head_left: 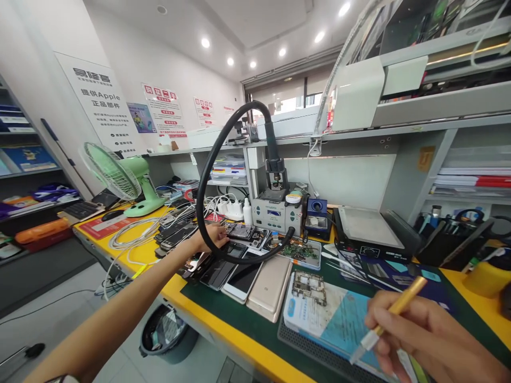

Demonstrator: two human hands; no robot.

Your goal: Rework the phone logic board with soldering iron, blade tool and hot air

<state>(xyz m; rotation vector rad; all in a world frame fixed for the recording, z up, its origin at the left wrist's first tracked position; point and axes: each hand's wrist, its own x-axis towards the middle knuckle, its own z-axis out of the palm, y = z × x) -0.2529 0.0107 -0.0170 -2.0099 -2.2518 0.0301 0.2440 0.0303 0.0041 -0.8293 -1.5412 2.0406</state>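
Note:
My right hand (423,330) grips a craft knife (393,314) with a gold handle, its blade pointing down and left over a blue and white box (335,314). A phone logic board (309,287) lies on that box. My left hand (213,238) reaches to the dismantled phones (179,234) at the back; its fingers are bent together, and what they hold, if anything, is hidden. Beside it lie a white phone (243,279), a gold phone back (271,287) and an open phone frame (243,231). A clear tray of circuit boards (301,251) sits farther right.
A black hose (203,175) arches from the grey soldering station (275,210) across in front of my left hand. A flat heating plate (369,229) stands back right. At left are a green fan (136,181) and white cables (133,234); a bin (170,335) is below.

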